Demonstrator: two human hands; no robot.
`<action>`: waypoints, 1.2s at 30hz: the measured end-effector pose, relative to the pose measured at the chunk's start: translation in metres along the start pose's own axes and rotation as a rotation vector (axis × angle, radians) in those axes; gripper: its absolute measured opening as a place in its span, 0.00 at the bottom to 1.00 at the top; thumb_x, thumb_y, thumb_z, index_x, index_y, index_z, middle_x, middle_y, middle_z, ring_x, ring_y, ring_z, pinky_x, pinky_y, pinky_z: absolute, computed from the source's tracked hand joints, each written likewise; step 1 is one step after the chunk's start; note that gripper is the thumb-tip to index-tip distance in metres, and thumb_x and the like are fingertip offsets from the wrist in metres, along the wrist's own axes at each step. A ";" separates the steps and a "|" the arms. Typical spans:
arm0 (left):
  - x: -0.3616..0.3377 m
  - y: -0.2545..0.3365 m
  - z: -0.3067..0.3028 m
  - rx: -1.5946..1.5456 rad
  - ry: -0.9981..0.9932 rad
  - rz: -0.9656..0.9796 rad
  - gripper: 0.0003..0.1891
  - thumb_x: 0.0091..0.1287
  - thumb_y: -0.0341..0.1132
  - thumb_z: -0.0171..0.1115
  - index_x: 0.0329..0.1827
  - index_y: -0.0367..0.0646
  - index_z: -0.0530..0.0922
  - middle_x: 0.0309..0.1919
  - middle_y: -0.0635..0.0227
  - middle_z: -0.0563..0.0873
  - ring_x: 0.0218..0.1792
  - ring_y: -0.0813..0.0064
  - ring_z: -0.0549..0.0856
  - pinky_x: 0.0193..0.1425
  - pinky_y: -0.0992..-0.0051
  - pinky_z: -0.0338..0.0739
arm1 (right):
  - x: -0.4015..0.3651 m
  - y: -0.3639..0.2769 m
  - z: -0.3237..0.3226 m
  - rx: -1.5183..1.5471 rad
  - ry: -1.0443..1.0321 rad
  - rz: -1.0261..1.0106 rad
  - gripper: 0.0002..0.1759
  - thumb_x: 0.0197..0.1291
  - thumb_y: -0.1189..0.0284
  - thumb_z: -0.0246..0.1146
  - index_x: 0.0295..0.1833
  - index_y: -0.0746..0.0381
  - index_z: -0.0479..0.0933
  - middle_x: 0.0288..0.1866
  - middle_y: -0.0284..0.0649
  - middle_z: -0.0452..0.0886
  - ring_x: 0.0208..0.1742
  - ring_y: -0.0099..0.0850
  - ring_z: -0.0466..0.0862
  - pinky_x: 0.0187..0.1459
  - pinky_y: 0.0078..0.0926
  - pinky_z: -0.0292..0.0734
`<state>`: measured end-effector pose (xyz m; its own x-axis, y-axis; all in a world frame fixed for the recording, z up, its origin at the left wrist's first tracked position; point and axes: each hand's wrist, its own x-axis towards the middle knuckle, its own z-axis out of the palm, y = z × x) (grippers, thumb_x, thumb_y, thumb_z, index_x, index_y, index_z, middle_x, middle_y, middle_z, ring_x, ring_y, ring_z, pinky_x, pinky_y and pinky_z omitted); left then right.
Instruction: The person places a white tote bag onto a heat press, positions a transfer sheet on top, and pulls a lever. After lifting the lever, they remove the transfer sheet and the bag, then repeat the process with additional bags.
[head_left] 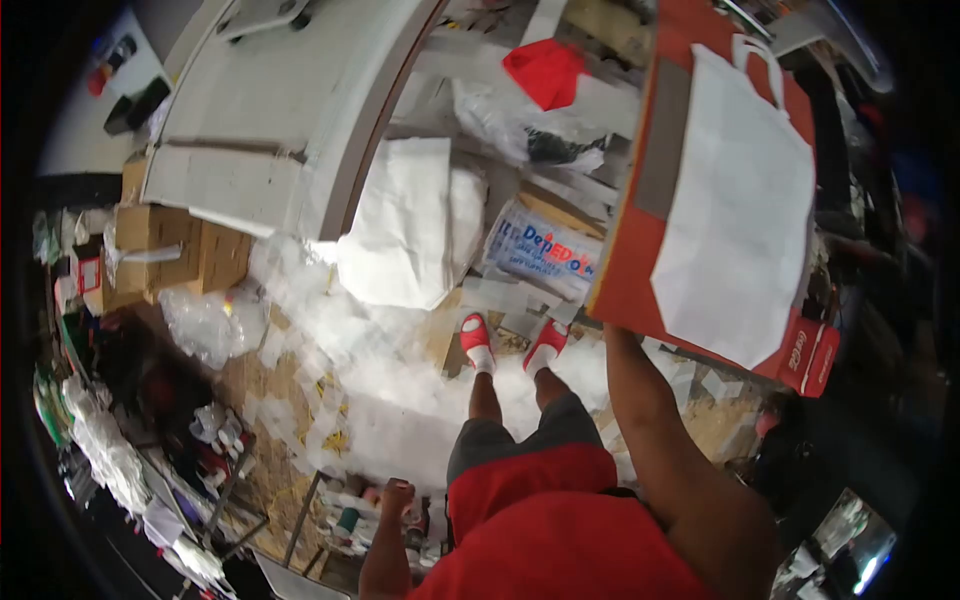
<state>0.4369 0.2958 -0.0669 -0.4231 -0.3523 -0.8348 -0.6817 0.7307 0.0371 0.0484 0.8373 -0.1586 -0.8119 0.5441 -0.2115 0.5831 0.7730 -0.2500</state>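
Note:
My right forearm (645,385) reaches up to the near edge of an orange-red tabletop (625,250). The hand itself is hidden beneath or behind that edge, so its fingers do not show. On this tabletop lies a flat white bag (735,210) with loop handles at its far end. My left hand (397,493) hangs low at my side, its fingers curled closed and nothing visible in it. Below, between the two tables, a stack of white bags (400,225) rests beside a printed blue-and-red package (545,245).
At the left stands a grey-white table (265,110), with cardboard boxes (160,245) and clear plastic wrap (215,325) below it. White scraps cover the floor around my red slippers (478,335). A red cloth (545,72) lies farther back. A red Coca-Cola box (808,357) sits at the right.

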 end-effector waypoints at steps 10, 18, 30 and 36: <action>0.084 0.211 -0.109 -0.270 -0.152 0.260 0.08 0.63 0.26 0.61 0.45 0.39 0.78 0.37 0.64 0.82 0.29 0.74 0.84 0.30 0.76 0.79 | 0.013 -0.014 -0.020 0.132 0.009 0.005 0.18 0.64 0.62 0.57 0.56 0.57 0.79 0.46 0.49 0.83 0.52 0.45 0.82 0.46 0.49 0.78; 0.139 0.227 -0.137 0.026 -0.332 0.349 0.03 0.64 0.28 0.56 0.39 0.44 0.73 0.25 0.73 0.72 0.23 0.79 0.71 0.22 0.80 0.62 | 0.011 -0.002 -0.006 0.271 0.063 0.048 0.17 0.63 0.64 0.57 0.55 0.58 0.79 0.46 0.49 0.83 0.51 0.45 0.82 0.45 0.47 0.78; 0.147 0.261 -0.140 -0.169 -0.305 0.453 0.07 0.61 0.22 0.61 0.42 0.38 0.78 0.42 0.66 0.79 0.42 0.71 0.80 0.42 0.68 0.84 | -0.007 0.015 -0.038 0.297 0.003 0.074 0.16 0.63 0.66 0.58 0.55 0.58 0.79 0.44 0.50 0.83 0.50 0.44 0.82 0.44 0.45 0.79; 0.026 0.319 -0.130 -0.039 0.099 0.591 0.08 0.66 0.30 0.61 0.46 0.39 0.80 0.40 0.59 0.86 0.39 0.66 0.86 0.45 0.71 0.82 | -0.037 -0.003 -0.066 0.231 -0.231 -0.139 0.16 0.63 0.67 0.58 0.54 0.59 0.79 0.44 0.50 0.83 0.49 0.44 0.82 0.44 0.44 0.79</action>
<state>0.1313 0.4435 -0.0052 -0.7894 0.0527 -0.6116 -0.3346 0.7984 0.5007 0.0752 0.8367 -0.0876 -0.8718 0.3301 -0.3619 0.4795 0.7259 -0.4931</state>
